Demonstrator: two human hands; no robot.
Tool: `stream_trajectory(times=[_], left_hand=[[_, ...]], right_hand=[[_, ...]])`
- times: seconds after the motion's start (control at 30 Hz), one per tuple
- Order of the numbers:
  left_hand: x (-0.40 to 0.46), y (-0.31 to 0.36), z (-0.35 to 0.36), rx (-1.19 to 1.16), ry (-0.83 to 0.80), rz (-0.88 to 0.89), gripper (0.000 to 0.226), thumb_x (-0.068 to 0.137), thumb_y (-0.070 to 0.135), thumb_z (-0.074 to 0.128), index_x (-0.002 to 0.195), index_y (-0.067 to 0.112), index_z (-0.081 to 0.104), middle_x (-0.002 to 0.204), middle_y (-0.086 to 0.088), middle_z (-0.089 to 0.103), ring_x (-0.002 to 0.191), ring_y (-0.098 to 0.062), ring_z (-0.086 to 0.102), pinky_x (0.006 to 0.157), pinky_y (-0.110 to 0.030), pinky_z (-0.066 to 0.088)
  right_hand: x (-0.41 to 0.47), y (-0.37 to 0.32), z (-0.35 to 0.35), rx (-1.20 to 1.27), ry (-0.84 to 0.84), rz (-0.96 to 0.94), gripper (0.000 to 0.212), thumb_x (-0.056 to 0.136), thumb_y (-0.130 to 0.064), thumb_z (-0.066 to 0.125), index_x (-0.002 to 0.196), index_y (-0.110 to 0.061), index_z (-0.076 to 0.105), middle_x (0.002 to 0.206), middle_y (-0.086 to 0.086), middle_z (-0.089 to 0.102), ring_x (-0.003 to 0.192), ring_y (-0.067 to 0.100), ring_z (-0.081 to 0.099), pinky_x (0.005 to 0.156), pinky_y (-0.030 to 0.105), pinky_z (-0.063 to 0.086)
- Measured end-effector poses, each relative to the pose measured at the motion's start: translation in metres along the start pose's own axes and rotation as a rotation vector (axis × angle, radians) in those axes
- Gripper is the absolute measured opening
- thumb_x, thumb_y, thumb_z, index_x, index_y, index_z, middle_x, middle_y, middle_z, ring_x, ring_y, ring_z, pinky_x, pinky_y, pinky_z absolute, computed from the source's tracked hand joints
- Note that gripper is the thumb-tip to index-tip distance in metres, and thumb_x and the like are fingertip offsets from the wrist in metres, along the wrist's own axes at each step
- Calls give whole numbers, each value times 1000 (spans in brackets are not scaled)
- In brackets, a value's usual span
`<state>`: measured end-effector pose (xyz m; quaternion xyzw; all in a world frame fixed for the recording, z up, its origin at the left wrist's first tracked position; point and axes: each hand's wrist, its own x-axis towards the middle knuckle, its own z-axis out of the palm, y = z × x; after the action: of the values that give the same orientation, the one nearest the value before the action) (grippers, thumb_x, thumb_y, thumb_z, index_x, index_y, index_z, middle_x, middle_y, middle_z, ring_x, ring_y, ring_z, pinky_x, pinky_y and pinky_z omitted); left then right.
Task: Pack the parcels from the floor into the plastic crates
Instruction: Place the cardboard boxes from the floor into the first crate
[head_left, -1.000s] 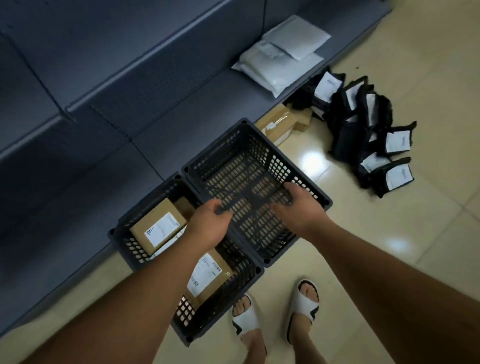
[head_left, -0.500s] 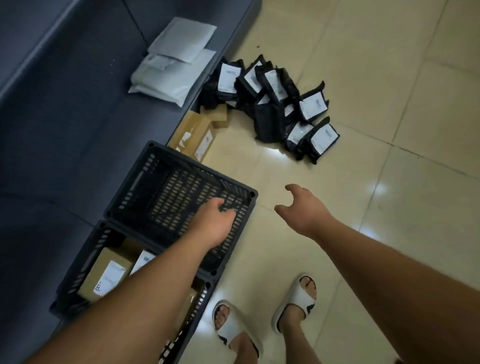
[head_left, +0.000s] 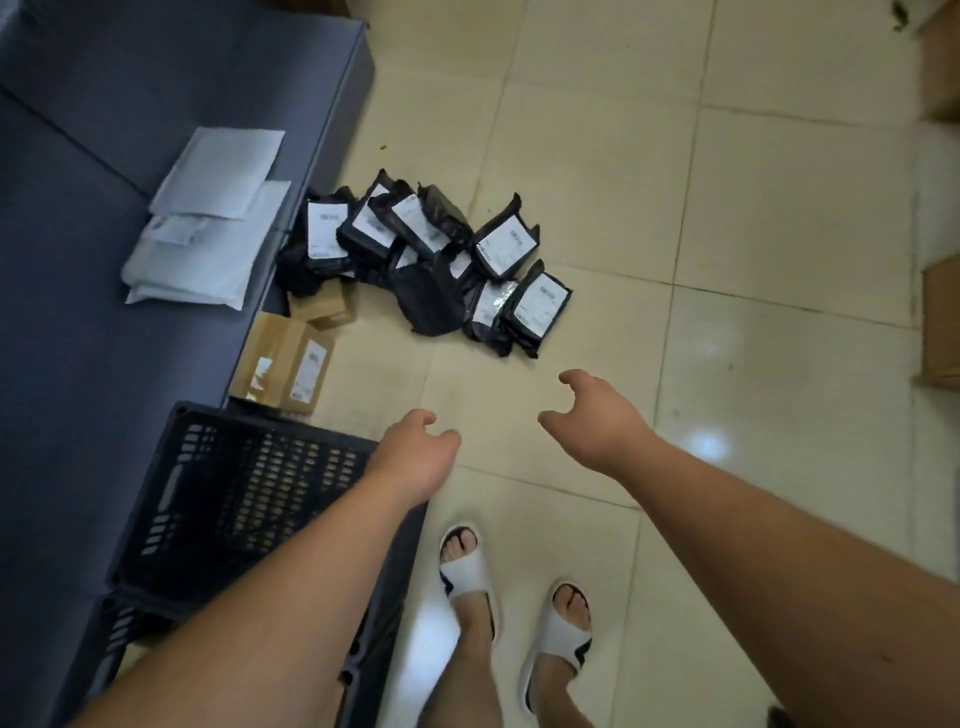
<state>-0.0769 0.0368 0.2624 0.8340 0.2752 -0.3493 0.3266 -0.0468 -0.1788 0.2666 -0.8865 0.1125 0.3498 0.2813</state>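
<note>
An empty black plastic crate (head_left: 244, 499) stands on the floor at lower left, against a grey shelf. A second crate (head_left: 111, 631) shows partly below it, behind my left forearm. A heap of black parcels with white labels (head_left: 431, 260) lies on the tiles ahead. Two brown cardboard boxes (head_left: 291, 364) sit between the heap and the crate. My left hand (head_left: 415, 457) hovers past the crate's right corner, fingers loosely curled, holding nothing. My right hand (head_left: 592, 421) reaches forward over the tiles, fingers spread and bent, empty, short of the heap.
White padded mailers (head_left: 208, 223) lie stacked on the low grey shelf (head_left: 104, 130) at left. My feet in white slides (head_left: 467, 571) stand on the tiled floor beside the crate. Brown cartons (head_left: 940, 322) line the right edge.
Both hands have let go of the empty crate and moved forward towards the parcel heap. The view has swung right, so the crates sit lower left and more floor shows.
</note>
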Motion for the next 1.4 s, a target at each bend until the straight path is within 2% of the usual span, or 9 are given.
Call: stream_trajectory(times=[0.23,0.43,0.6,0.77,0.9,1.03,1.2,1.27,1.4], left_hand=[[50,50,13,95,-84,-16,59,97,36,53,152,18,41,154,-9,45,134,-29,50,102,-32,40],[86,92,-1,124,-139,16,57,96,35,53,150,20,43,151,-6,48,116,-26,58,98,-33,49],[115,124,-22,176,-118,33,55,98,33,53,150,19,45,150,-6,49,105,-23,54,84,-25,36],[136,148,-35,160,-123,19,56,96,35,54,149,20,45,154,-7,45,127,-26,54,92,-27,39],[153,169,-42,111,-100,-4,56,95,35,54,149,21,45,154,-6,44,127,-25,54,93,-28,40],[170,190,-48,37,-69,-65,55,96,35,52,150,23,44,153,-4,44,112,-21,53,88,-28,37],[176,204,-58,-135,-36,-181,53,99,34,51,150,22,44,153,-2,45,117,-21,50,91,-31,38],[177,202,-63,-191,-23,-226,53,100,33,50,150,20,43,154,-3,45,126,-25,50,95,-31,39],[178,186,-80,-312,17,-321,52,99,34,52,149,21,45,152,-4,48,130,-28,51,105,-35,41]], right_hand=[[37,25,-38,33,39,86,66,92,-37,57,153,-22,36,153,4,43,135,29,46,106,40,44],[65,24,-54,26,5,148,67,93,-39,57,153,-22,34,154,3,41,140,26,40,109,39,41],[90,11,-65,8,15,161,66,94,-38,56,154,-21,34,154,4,41,140,28,39,110,42,41],[120,6,-91,-51,3,164,67,93,-37,56,153,-20,34,151,5,44,137,28,41,107,43,44],[155,-3,-116,-96,-24,144,67,91,-33,58,153,-21,34,148,4,45,135,28,42,98,39,47],[194,-17,-137,-152,-58,91,65,93,-37,56,152,-21,35,149,5,45,136,29,42,107,43,43],[229,-45,-159,-242,-140,5,63,94,-39,55,151,-21,35,148,6,46,134,30,43,107,45,43],[241,-59,-163,-290,-178,-34,63,94,-40,54,151,-21,35,147,7,46,134,31,44,107,45,43],[260,-97,-156,-379,-231,-125,59,94,-41,53,147,-19,40,140,9,50,127,32,48,100,43,47]])
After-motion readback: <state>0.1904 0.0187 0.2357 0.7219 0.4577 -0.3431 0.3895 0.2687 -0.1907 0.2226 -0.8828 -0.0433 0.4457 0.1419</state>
